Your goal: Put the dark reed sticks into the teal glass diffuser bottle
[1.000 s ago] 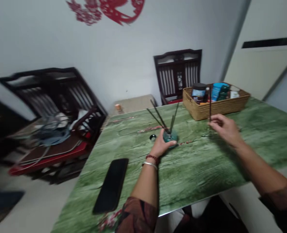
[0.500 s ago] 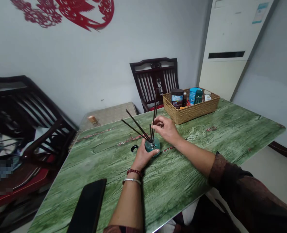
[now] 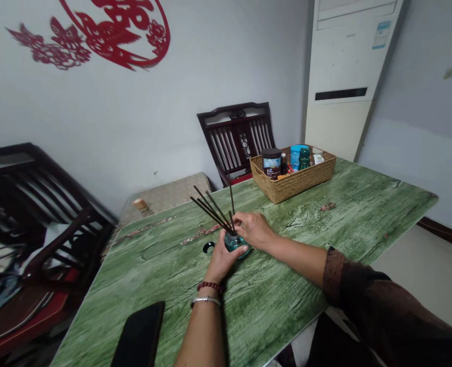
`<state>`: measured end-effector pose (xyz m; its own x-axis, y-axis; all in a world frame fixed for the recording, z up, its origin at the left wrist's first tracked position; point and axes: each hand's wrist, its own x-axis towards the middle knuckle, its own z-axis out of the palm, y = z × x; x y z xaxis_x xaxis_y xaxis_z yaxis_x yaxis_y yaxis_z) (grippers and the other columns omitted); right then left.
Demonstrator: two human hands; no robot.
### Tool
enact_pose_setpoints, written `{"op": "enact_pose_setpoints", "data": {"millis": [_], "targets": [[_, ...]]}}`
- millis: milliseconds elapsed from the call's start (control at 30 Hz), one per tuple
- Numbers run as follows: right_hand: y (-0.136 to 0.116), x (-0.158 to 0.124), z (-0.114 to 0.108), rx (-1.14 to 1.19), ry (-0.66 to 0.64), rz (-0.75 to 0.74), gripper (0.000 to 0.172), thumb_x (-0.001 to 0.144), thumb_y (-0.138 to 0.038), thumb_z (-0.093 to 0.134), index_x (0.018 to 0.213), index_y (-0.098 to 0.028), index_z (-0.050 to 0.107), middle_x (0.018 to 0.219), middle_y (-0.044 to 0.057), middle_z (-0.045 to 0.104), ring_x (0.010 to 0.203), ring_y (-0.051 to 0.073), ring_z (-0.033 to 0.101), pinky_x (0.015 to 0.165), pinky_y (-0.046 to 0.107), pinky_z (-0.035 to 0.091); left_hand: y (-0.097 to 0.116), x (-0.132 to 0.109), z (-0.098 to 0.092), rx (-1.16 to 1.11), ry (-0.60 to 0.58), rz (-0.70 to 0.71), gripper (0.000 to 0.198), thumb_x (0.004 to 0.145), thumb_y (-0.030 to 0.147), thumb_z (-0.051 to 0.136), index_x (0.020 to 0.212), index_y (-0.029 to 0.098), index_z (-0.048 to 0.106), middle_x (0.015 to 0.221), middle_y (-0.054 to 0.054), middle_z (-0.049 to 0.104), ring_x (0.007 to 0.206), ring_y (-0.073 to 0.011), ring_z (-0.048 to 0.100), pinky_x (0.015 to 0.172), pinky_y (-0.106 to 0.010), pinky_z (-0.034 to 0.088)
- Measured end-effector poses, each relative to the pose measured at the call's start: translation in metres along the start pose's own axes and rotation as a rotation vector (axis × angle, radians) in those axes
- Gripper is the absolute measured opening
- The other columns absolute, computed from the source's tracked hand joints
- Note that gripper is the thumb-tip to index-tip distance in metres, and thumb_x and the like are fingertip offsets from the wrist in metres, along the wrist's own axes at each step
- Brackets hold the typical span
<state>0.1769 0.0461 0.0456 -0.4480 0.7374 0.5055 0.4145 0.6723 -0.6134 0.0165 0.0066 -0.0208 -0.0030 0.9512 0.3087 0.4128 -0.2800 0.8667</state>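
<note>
A small teal glass diffuser bottle [image 3: 234,243] stands on the green wood-grain table [image 3: 325,224]. Several thin dark reed sticks [image 3: 210,210] fan out of its neck toward the upper left. My left hand [image 3: 222,260] is wrapped round the bottle from the near side. My right hand [image 3: 253,229] rests at the bottle's neck from the right, fingers pinched on one upright reed stick [image 3: 231,199]. A small black ring-shaped cap [image 3: 208,247] lies on the table just left of the bottle.
A woven basket [image 3: 292,178] with jars and bottles stands at the table's far side. A black phone [image 3: 138,339] lies near the front left edge. Dark wooden chairs [image 3: 236,137] stand behind and to the left. A white standing air conditioner [image 3: 346,76] fills the right corner.
My right hand brought a reed stick from beside the basket to the bottle and lowered it into the neck. My left hand has stayed on the bottle. The view swung right.
</note>
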Motion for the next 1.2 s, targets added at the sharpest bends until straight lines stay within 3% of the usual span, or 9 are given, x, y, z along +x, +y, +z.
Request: {"op": "enact_pose_setpoints", "data": {"millis": [133,300,400,700,933,1200], "targets": [[0.019,-0.015,-0.013,-0.115,-0.008,0.043,0.025,0.088,-0.02,0.056,0.112,-0.024,0.061,0.09,0.002,0.072,0.083,0.017,0.065,0.074,0.025,0.041,0.003,-0.001,0.0,-0.008,0.015,-0.042,0.072,0.066,0.043,0.081,0.126,0.02,0.049,0.124,-0.01,0.062,0.113,-0.0278,0.059,0.099,-0.042,0.044],[0.068,-0.027,-0.01,-0.163,-0.142,0.319,0.012,0.084,-0.023,0.061,0.095,-0.021,0.065,0.078,0.002,0.069,0.075,0.017,0.063,0.067,0.024,0.037,0.008,-0.002,-0.001,0.12,0.075,-0.067,0.073,0.064,0.044,0.081,0.127,0.02,0.051,0.124,-0.011,0.062,0.114,-0.0294,0.06,0.102,-0.045,0.042],[0.083,-0.031,-0.004,-0.103,-0.128,0.367,0.011,0.084,-0.026,0.062,0.094,-0.022,0.066,0.075,0.0,0.068,0.073,0.015,0.061,0.066,0.024,0.036,0.017,-0.005,0.0,0.196,0.095,-0.061,0.068,0.067,0.044,0.079,0.126,0.021,0.052,0.124,-0.011,0.062,0.115,-0.0291,0.059,0.103,-0.046,0.041],[0.09,-0.031,-0.003,0.053,-0.065,0.414,0.013,0.077,-0.03,0.07,0.086,-0.022,0.064,0.065,-0.005,0.057,0.062,0.012,0.05,0.059,0.022,0.028,0.038,0.0,0.0,0.264,0.057,-0.139,0.066,0.068,0.042,0.079,0.127,0.023,0.054,0.121,-0.011,0.063,0.11,-0.0272,0.06,0.1,-0.046,0.043],[0.096,-0.027,0.0,0.112,-0.01,0.42,0.01,0.076,-0.024,0.068,0.083,-0.021,0.062,0.064,-0.005,0.052,0.062,0.011,0.046,0.059,0.022,0.027,0.025,0.035,-0.021,0.394,0.019,-0.256,0.075,0.06,0.048,0.082,0.125,0.019,0.057,0.11,-0.012,0.068,0.097,-0.0271,0.065,0.088,-0.043,0.048],[0.092,-0.026,0.0,0.112,-0.008,0.442,0.012,0.076,-0.03,0.07,0.076,-0.022,0.062,0.062,-0.005,0.052,0.06,0.012,0.045,0.059,0.023,0.027,0.003,0.082,-0.032,0.172,0.065,-0.259,0.073,0.05,0.041,0.088,0.115,0.019,0.062,0.097,-0.008,0.07,0.085,-0.0223,0.066,0.078,-0.037,0.053]]}}
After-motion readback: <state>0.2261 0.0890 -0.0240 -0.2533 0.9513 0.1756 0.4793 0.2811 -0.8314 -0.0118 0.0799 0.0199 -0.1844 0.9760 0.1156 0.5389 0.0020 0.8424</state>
